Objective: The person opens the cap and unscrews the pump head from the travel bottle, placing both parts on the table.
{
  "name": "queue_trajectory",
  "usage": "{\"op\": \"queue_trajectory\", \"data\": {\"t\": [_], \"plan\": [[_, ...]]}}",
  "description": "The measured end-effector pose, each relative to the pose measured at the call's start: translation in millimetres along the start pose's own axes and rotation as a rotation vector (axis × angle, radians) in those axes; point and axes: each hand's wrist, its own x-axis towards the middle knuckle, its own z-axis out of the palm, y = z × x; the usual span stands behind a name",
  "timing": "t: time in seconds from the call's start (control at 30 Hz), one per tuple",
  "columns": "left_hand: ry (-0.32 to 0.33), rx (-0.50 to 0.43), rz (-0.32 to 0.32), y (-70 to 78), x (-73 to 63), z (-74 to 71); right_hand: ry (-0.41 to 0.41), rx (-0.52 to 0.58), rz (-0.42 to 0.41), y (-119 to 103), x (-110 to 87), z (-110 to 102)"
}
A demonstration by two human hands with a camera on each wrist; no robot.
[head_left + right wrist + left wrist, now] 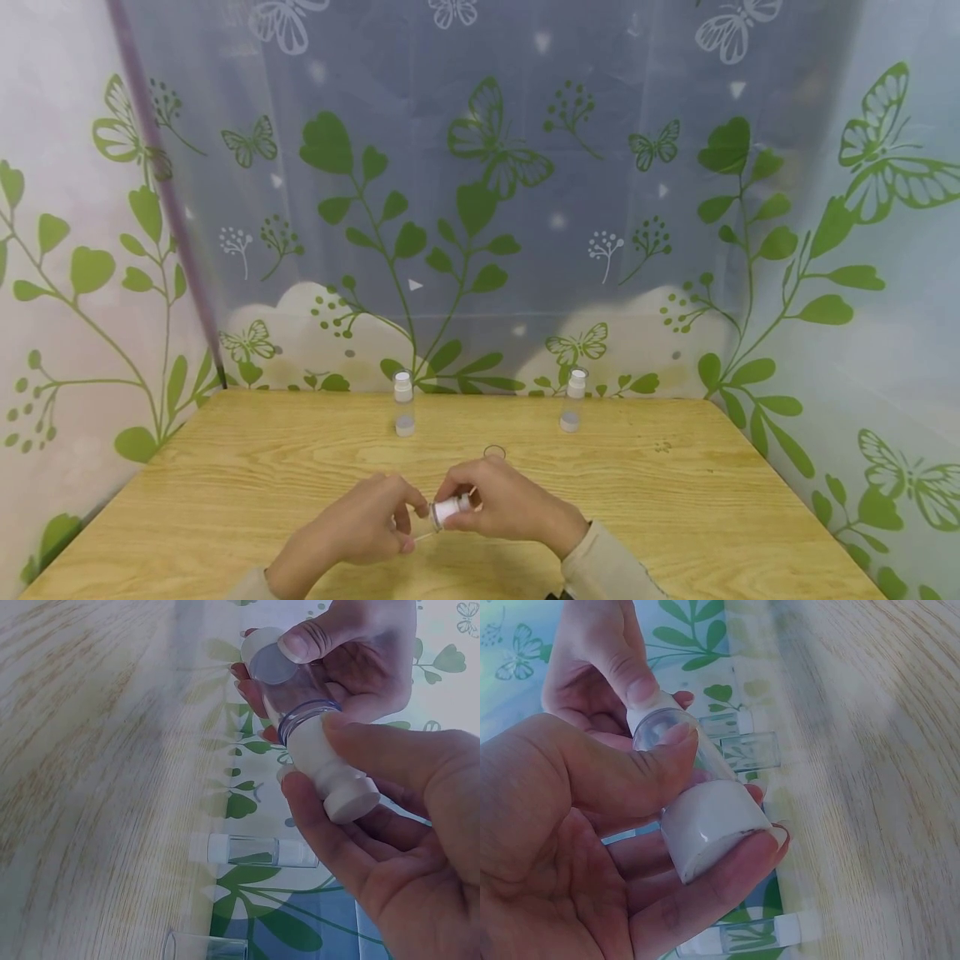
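Left hand (367, 517), right hand (510, 500) pinch one bottle (449, 508)! Two upright bottles (404, 408) (573, 404) past it, eleven and one o'clock; wooden tabletop (690, 492), butterfly curtain (600, 192) behind.

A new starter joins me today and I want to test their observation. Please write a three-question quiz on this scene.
1. How many bottles stand upright towards the back of the table?
2. Which hand grips the base end of the held bottle? A) the right B) the left C) neither
3. Fill the gap: the green winged insects printed on the backdrop are ____.

Key: 1. Two. 2. B, the left hand. 3. Butterflies.
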Motion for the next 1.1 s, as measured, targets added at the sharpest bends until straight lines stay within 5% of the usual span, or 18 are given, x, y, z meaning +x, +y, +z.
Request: {"op": "queue_trajectory", "data": {"t": [0.6,1.1], "plan": [[-0.002,-0.018,-0.009,1.5,0.2,-0.7,0.054,-0.038,-0.081,4.0,0.9,0.8],[-0.003,-0.02,-0.031,1.0,-1.0,-0.6,-0.019,0.048,0.041,4.4,-1.8,-5.1]]}}
